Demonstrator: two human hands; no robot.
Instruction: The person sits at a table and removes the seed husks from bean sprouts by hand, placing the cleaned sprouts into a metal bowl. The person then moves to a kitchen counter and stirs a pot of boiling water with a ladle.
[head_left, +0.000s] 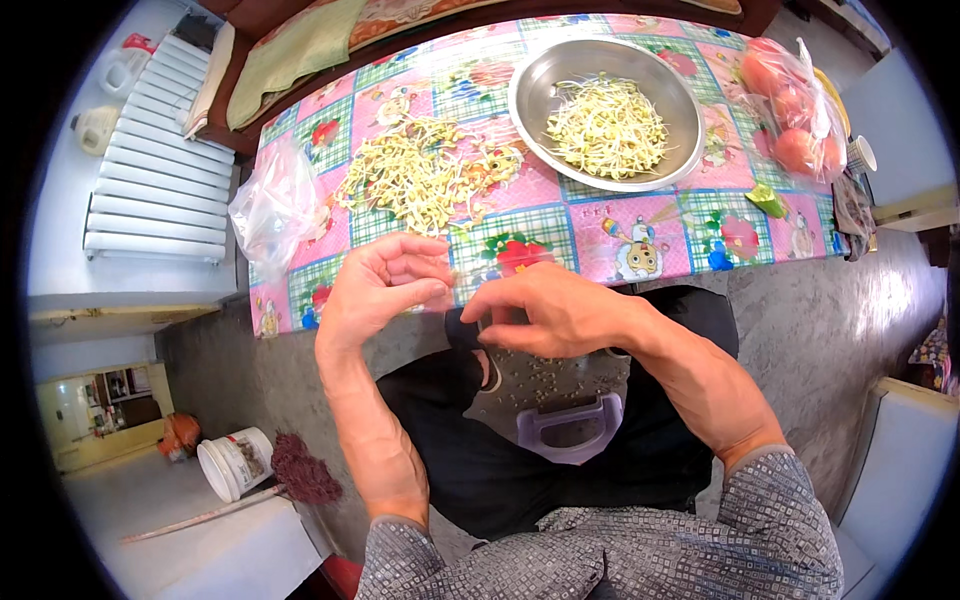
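Note:
My left hand (394, 281) is over the near edge of the table, its fingers curled towards the thumb; whether something thin sits between them cannot be made out. Facing it, my right hand (551, 311) is bent at the wrist above my lap, thumb and forefinger apart with nothing visible in them. A loose pile of bean sprouts (412, 172) lies on the patterned tablecloth (517, 251) just beyond my left hand. Farther right, a steel basin (529, 109) holds a heap of bean sprouts (607, 127).
A crumpled clear plastic bag (277, 206) lies at the table's left edge. To the right are a bag of red fruit (795, 112), a paper cup (861, 155) and a green vegetable piece (766, 199). Small bits litter the floor by a purple plastic object (566, 446).

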